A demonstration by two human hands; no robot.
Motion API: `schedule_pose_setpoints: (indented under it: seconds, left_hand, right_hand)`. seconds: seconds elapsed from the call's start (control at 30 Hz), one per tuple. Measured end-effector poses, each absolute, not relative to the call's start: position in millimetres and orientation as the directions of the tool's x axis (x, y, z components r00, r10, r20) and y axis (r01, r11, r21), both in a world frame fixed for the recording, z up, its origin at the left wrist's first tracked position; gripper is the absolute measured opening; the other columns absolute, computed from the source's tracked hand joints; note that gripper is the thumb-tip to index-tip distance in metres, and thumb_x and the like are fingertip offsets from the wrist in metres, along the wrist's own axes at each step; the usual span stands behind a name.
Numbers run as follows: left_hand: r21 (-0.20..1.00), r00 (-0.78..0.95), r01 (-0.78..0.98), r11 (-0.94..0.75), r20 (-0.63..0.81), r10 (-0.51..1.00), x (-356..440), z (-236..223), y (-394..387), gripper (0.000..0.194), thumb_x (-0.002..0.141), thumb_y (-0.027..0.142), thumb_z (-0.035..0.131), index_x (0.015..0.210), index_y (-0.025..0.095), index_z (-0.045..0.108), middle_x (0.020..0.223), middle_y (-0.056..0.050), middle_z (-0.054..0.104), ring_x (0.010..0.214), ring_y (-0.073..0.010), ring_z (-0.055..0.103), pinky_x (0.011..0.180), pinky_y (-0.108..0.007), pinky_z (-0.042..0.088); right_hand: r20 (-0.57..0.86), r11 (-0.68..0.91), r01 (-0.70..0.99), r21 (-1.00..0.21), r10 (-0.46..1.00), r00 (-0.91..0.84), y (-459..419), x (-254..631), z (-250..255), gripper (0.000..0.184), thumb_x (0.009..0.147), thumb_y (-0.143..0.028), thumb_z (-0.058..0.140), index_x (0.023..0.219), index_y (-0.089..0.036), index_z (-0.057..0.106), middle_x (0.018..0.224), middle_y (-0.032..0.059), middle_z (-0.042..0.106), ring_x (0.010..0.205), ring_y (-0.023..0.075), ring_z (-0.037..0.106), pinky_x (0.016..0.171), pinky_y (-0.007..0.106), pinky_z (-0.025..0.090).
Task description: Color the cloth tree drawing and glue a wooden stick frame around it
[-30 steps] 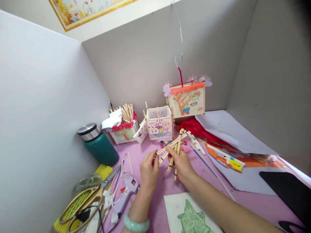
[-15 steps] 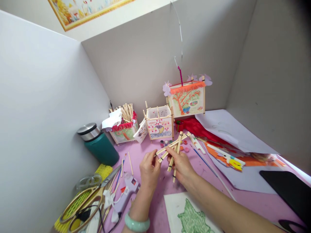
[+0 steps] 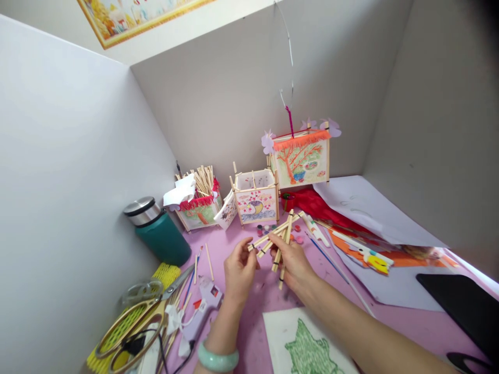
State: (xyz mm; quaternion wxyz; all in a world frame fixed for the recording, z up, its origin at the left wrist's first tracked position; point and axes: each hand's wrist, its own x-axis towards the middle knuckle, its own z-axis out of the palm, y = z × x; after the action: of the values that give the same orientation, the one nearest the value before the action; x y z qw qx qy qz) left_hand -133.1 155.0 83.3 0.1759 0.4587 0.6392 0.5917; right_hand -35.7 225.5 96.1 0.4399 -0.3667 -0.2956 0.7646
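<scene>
My right hand is closed round several thin wooden sticks, which cross and fan out, with dark bands near their ends. My left hand, a pale green bangle on its wrist, has its fingers curled at the left end of the same sticks; its inner fingers are partly hidden. Both hands are above the purple table. Below them lies a white sheet with a green drawing. Left of my left hand is a lilac glue gun.
Stick-framed paper boxes stand at the back; a decorated lantern hangs from a wire. A teal bottle and large scissors are at the left. Papers, a paintbrush and a black tablet-like object lie right.
The sticks have turned slightly in my right hand, their lower ends moving a little right. The fingers of my left hand have shifted at the stick ends.
</scene>
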Motion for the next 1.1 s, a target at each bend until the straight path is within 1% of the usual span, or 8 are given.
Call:
schedule_pose_setpoints:
  seconds: [0.1,0.33,0.5,0.57,0.7,0.87,1.0,1.1]
  left_hand:
    - [0.958,-0.495,0.239,-0.159,0.261,0.829,-131.4,85.1,154.7,0.025,0.081,0.031,0.055,0.100,0.017,0.056,0.059,0.003,0.059,0.054,-0.0116,0.059,0.058,-0.022,0.047]
    - [0.978,-0.550,0.123,-0.169,0.209,0.808,-132.5,84.4,156.7,0.028,0.074,0.036,0.064,0.092,0.016,0.057,0.065,0.001,0.064,0.058,-0.0134,0.065,0.061,-0.025,0.051]
    - [0.989,-0.552,-0.019,-0.148,0.113,0.826,-131.6,90.4,157.2,0.034,0.068,0.036,0.069,0.090,0.014,0.058,0.073,0.000,0.064,0.056,-0.0132,0.064,0.060,-0.027,0.052]
    - [0.992,-0.528,-0.061,-0.113,0.064,0.847,-131.6,92.1,156.5,0.036,0.068,0.038,0.069,0.091,0.013,0.058,0.068,0.000,0.064,0.054,-0.0131,0.063,0.059,-0.028,0.052]
    - [1.000,-0.460,0.010,-0.025,0.027,0.888,-134.4,90.6,155.5,0.037,0.070,0.044,0.064,0.088,0.012,0.059,0.051,0.002,0.059,0.044,-0.0121,0.056,0.050,-0.025,0.047]
    - [0.988,-0.458,0.151,-0.013,0.081,0.885,-140.4,85.8,157.2,0.026,0.070,0.038,0.065,0.080,0.014,0.065,0.064,-0.002,0.065,0.058,-0.0134,0.060,0.058,-0.024,0.047]
    - [0.953,-0.431,0.302,-0.018,0.153,0.889,-144.7,81.3,158.5,0.017,0.071,0.027,0.063,0.083,0.018,0.070,0.079,-0.003,0.069,0.067,-0.0126,0.059,0.064,-0.021,0.044]
    - [0.918,-0.373,0.396,-0.014,0.175,0.911,-147.2,77.4,157.7,0.016,0.073,0.023,0.057,0.082,0.019,0.069,0.075,-0.001,0.068,0.064,-0.0124,0.057,0.063,-0.021,0.043]
  right_hand:
    - [-0.289,-0.429,-0.455,-0.780,0.893,-0.345,228.6,-34.5,95.2,0.030,0.061,-0.037,0.073,0.069,-0.018,0.052,0.044,-0.0077,0.046,0.037,0.0060,0.039,0.033,0.016,0.023]
    - [-0.263,-0.408,-0.442,-0.799,0.898,-0.352,228.7,-34.9,94.3,0.030,0.060,-0.038,0.073,0.065,-0.018,0.051,0.042,-0.0081,0.044,0.035,0.0058,0.035,0.034,0.017,0.022]
    - [-0.189,-0.317,-0.435,-0.843,0.931,-0.312,229.8,-34.2,93.9,0.030,0.061,-0.039,0.073,0.063,-0.018,0.051,0.044,-0.0077,0.044,0.038,0.0065,0.037,0.036,0.019,0.026]
    - [-0.148,-0.267,-0.430,-0.862,0.945,-0.291,230.1,-33.3,94.3,0.030,0.062,-0.039,0.073,0.061,-0.019,0.050,0.043,-0.0077,0.043,0.038,0.0067,0.036,0.037,0.020,0.025]
    - [-0.024,-0.121,-0.344,-0.931,0.962,-0.272,231.6,-31.0,94.2,0.032,0.065,-0.041,0.071,0.056,-0.019,0.050,0.042,-0.0064,0.044,0.038,0.0079,0.036,0.038,0.022,0.026]
    - [0.166,0.109,-0.192,-0.975,0.935,-0.313,236.9,-24.8,92.6,0.029,0.070,-0.041,0.067,0.057,-0.018,0.053,0.046,-0.0052,0.046,0.044,0.0100,0.040,0.044,0.023,0.031]
    - [0.424,0.414,-0.147,-0.898,0.729,-0.538,240.2,-19.9,89.6,0.016,0.074,-0.030,0.064,0.062,-0.019,0.063,0.061,-0.0020,0.055,0.059,0.0131,0.050,0.058,0.023,0.036]
    - [0.448,0.483,-0.132,-0.865,0.629,-0.635,242.7,-21.3,80.7,0.015,0.078,-0.028,0.059,0.067,-0.020,0.067,0.068,-0.0008,0.058,0.064,0.0145,0.052,0.063,0.024,0.037]
